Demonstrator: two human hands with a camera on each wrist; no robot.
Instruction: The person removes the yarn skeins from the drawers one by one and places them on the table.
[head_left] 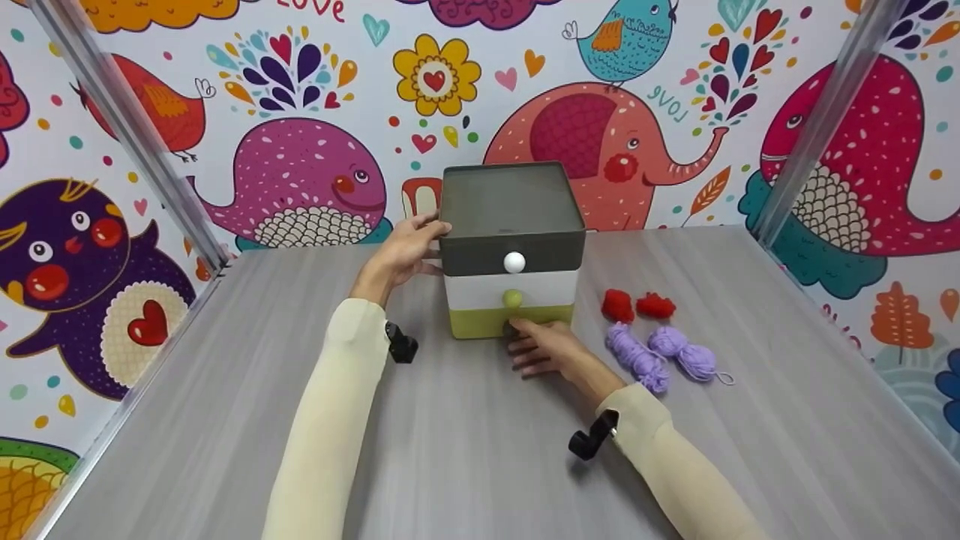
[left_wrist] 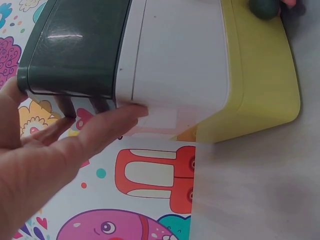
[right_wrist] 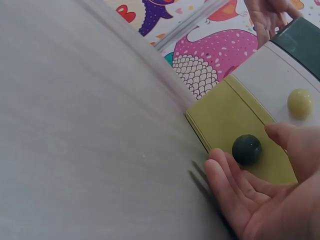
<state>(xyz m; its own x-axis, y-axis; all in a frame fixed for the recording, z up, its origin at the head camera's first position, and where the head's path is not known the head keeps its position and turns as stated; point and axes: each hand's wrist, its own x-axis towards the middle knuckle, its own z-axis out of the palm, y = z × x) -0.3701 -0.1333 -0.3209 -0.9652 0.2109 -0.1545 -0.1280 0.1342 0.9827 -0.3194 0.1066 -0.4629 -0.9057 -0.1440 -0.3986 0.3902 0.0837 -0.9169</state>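
Observation:
A small three-tier drawer box point(head_left: 514, 289) stands near the back of the table. Its dark green top tier has a white knob point(head_left: 514, 262), the white middle tier a yellow-green knob point(head_left: 512, 298), and the yellow-green bottom tier a dark green knob point(right_wrist: 247, 149). My left hand point(head_left: 405, 251) rests on the box's left side, fingers extended at the upper tiers. At the front, my right hand point(head_left: 551, 349) has its thumb and fingers spread around the dark green knob, with a gap between them and it. The drawers appear closed.
To the right of the box lie two red yarn bundles point(head_left: 619, 306) and purple yarn skeins point(head_left: 637, 356). A wall printed with cartoon animals point(head_left: 315, 180) rises behind the grey table point(head_left: 450, 450). Metal posts point(head_left: 127, 127) stand at both back corners.

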